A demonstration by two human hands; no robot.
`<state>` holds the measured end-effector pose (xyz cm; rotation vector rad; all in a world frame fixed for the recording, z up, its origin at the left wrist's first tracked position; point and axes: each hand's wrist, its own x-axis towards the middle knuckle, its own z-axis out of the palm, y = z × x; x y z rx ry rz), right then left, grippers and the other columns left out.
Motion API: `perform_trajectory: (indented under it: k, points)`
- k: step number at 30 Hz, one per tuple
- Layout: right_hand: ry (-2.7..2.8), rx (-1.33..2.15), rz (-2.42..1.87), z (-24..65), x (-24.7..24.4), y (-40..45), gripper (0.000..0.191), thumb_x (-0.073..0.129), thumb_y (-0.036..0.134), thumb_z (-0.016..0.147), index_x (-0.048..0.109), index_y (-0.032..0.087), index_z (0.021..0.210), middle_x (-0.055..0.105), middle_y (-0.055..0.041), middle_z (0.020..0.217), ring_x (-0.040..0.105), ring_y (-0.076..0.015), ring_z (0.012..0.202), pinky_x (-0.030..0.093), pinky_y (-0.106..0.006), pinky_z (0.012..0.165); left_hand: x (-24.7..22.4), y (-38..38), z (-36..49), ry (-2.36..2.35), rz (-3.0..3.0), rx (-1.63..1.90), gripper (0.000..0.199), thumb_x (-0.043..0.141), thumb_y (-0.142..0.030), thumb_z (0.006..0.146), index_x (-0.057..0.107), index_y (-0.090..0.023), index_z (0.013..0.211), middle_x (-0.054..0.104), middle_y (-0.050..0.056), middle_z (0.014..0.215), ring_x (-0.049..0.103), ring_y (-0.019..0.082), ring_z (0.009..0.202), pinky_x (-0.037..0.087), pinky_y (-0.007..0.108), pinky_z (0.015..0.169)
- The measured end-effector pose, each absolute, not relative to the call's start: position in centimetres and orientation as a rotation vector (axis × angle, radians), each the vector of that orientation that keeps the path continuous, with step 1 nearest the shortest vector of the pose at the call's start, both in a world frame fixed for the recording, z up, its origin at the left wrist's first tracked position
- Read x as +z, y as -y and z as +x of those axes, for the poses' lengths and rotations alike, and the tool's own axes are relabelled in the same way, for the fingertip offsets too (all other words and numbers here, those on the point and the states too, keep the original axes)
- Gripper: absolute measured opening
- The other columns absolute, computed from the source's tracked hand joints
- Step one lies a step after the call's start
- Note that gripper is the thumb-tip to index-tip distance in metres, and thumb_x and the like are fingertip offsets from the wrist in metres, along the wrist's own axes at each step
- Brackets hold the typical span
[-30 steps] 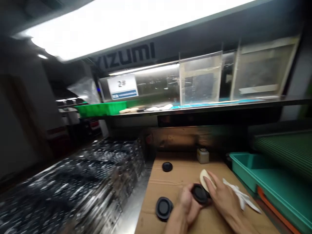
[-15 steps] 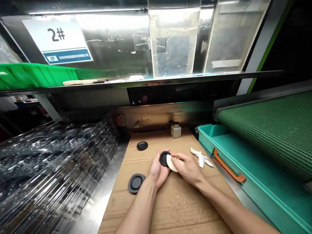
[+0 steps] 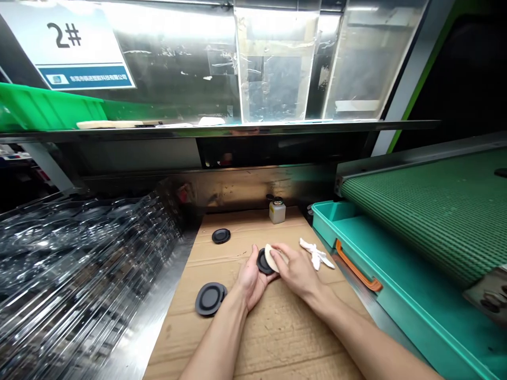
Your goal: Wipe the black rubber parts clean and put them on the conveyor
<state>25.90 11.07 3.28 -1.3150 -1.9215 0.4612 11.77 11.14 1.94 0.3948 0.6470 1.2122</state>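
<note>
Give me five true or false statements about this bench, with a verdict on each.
The left hand holds a black disc. True.
The right hand holds a blue sponge. False: it presses a cream pad against the disc.
The white cloth lies in the teal tray. False: it lies on the cardboard, beside the tray.
A small bottle stands at the cardboard's far edge. True.
Another black disc lies on the cardboard. True.

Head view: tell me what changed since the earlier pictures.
The view swung down and levelled, bringing both forearms in. The cream pad in the right hand has shifted up across the black disc held in the left hand; nothing was taken or let go. The other two discs, bottle and white cloth stayed put.
</note>
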Motion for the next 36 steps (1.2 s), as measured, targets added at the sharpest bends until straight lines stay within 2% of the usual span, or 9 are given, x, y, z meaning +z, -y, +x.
perform_trajectory:
  k: [3, 5, 8, 12, 20, 23, 28, 32, 36]
  points:
    - [1.996, 0.394, -1.391, 24.8, 2.9, -10.8, 0.036, 0.045, 0.043, 0.094, 0.063, 0.033, 0.123, 0.071, -0.0023, 0.109, 0.068, -0.0206, 0.093, 0.050, -0.029, 0.083, 1.9, -11.2, 11.8, -0.653, 0.384, 1.209, 0.038, 0.046, -0.042, 0.095, 0.062, -0.008, 0.101, 0.067, 0.020, 0.110, 0.065, 0.027, 0.103, 0.052, 0.043, 0.094]
    - [1.974, 0.300, -1.535, 24.5, 3.0, -11.1, 0.037, 0.042, 0.046, 0.095, 0.061, 0.037, 0.126, 0.072, -0.0021, 0.106, 0.068, -0.0226, 0.092, 0.050, -0.033, 0.082, 1.8, -11.2, 11.7, -0.655, 0.390, 1.200, 0.038, 0.044, -0.040, 0.096, 0.062, -0.008, 0.105, 0.067, 0.019, 0.111, 0.064, 0.027, 0.105, 0.052, 0.044, 0.094]
    - [1.877, 0.217, -1.738, 24.3, 3.2, -11.4, 0.040, 0.035, 0.048, 0.097, 0.060, 0.037, 0.128, 0.074, -0.0040, 0.099, 0.069, -0.0251, 0.090, 0.050, -0.036, 0.081, 1.8, -11.3, 11.7, -0.681, 0.407, 1.205, 0.038, 0.043, -0.039, 0.096, 0.063, -0.008, 0.108, 0.068, 0.018, 0.112, 0.064, 0.028, 0.106, 0.052, 0.046, 0.094]
    - [1.932, 0.276, -1.680, 23.6, 3.2, -11.2, 0.040, 0.035, 0.049, 0.097, 0.058, 0.040, 0.128, 0.073, -0.0027, 0.101, 0.069, -0.0253, 0.091, 0.050, -0.035, 0.077, 1.8, -11.3, 11.7, -0.667, 0.389, 1.209, 0.037, 0.043, -0.037, 0.096, 0.063, -0.008, 0.109, 0.067, 0.019, 0.114, 0.064, 0.027, 0.108, 0.051, 0.042, 0.097]
    - [1.910, 0.275, -1.706, 23.6, 3.0, -11.5, 0.041, 0.033, 0.050, 0.097, 0.058, 0.039, 0.129, 0.073, -0.0041, 0.100, 0.069, -0.0263, 0.090, 0.049, -0.035, 0.076, 2.1, -11.1, 12.0, -0.682, 0.371, 1.231, 0.036, 0.043, -0.035, 0.097, 0.064, -0.007, 0.108, 0.068, 0.019, 0.114, 0.064, 0.026, 0.108, 0.051, 0.041, 0.097]
    - [1.821, 0.281, -1.798, 23.5, 3.1, -11.1, 0.043, 0.031, 0.049, 0.098, 0.059, 0.038, 0.128, 0.072, -0.0048, 0.104, 0.067, -0.0274, 0.095, 0.049, -0.036, 0.078, 2.0, -11.2, 12.0, -0.676, 0.397, 1.227, 0.037, 0.042, -0.035, 0.097, 0.064, -0.007, 0.108, 0.067, 0.019, 0.114, 0.064, 0.027, 0.108, 0.051, 0.043, 0.097]
    - [1.993, 0.251, -1.739, 22.5, 2.8, -9.6, 0.042, 0.034, 0.049, 0.097, 0.052, 0.041, 0.134, 0.074, -0.0054, 0.090, 0.069, -0.0262, 0.077, 0.049, -0.034, 0.068, 1.8, -11.2, 11.9, -0.676, 0.348, 1.223, 0.038, 0.043, -0.038, 0.096, 0.064, -0.008, 0.106, 0.065, 0.020, 0.118, 0.063, 0.028, 0.110, 0.052, 0.042, 0.096]
    - [1.867, 0.125, -1.822, 22.9, 2.9, -10.6, 0.042, 0.032, 0.048, 0.099, 0.054, 0.038, 0.133, 0.074, -0.0068, 0.090, 0.069, -0.0257, 0.080, 0.049, -0.033, 0.069, 1.8, -11.4, 11.9, -0.654, 0.413, 1.251, 0.036, 0.044, -0.035, 0.097, 0.064, -0.008, 0.108, 0.066, 0.019, 0.117, 0.062, 0.027, 0.112, 0.051, 0.040, 0.097]
    - [1.960, 0.067, -1.669, 23.2, 2.4, -10.9, 0.041, 0.035, 0.047, 0.098, 0.053, 0.038, 0.134, 0.074, -0.0050, 0.092, 0.070, -0.0242, 0.077, 0.049, -0.031, 0.066, 1.9, -11.4, 12.0, -0.675, 0.386, 1.228, 0.037, 0.045, -0.035, 0.096, 0.065, -0.006, 0.106, 0.067, 0.020, 0.114, 0.063, 0.027, 0.110, 0.052, 0.041, 0.096]
